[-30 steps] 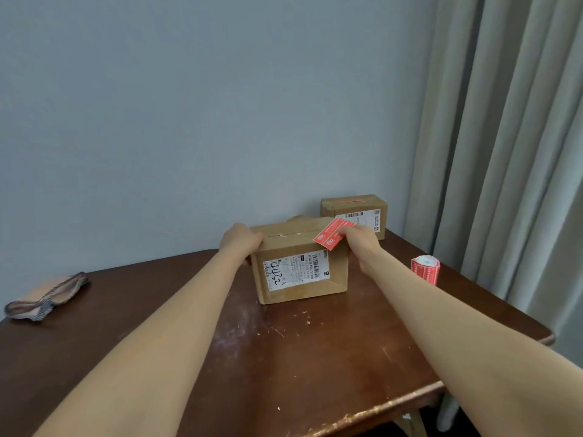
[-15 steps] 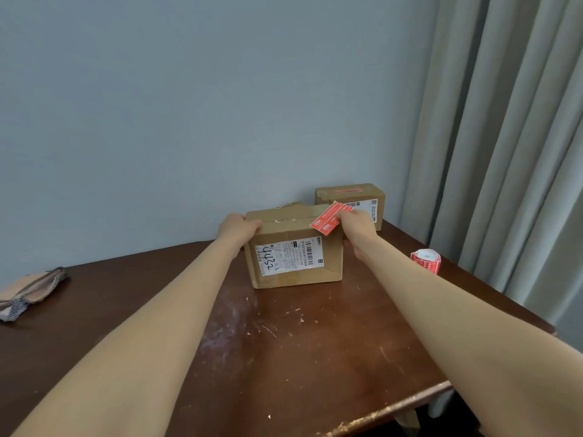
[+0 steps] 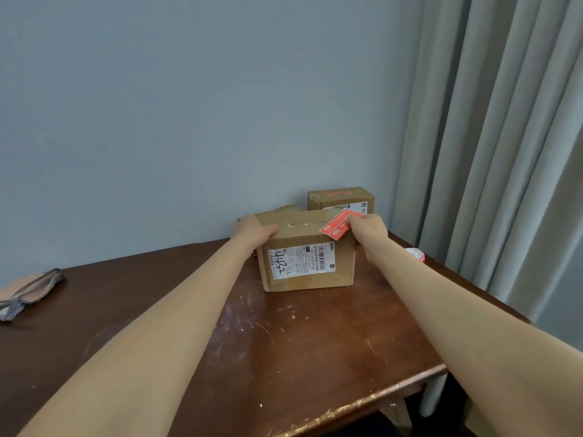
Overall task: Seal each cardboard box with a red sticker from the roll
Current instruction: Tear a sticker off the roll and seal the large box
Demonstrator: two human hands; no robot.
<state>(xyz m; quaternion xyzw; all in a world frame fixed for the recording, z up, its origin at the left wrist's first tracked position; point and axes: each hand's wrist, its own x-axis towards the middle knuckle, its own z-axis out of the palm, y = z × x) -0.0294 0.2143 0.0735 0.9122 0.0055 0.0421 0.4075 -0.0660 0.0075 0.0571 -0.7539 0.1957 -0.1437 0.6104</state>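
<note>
A cardboard box (image 3: 306, 269) with a white shipping label stands on the dark wooden table (image 3: 284, 348). My left hand (image 3: 252, 230) grips its top left edge. My right hand (image 3: 367, 230) pinches a red sticker (image 3: 337, 227) over the box's top right corner. Behind it stands a second cardboard box (image 3: 342, 198) with a red sticker across its top. The sticker roll (image 3: 417, 254) lies on the table to the right, partly hidden by my right forearm.
A third cardboard piece (image 3: 280, 209) peeks out behind the near box. A folded cloth (image 3: 28, 291) lies at the table's left edge. The wall runs close behind the boxes and grey curtains (image 3: 492, 152) hang to the right.
The view has shifted a little. My hands keep their places on the box, and the red sticker stays over the top right corner.
</note>
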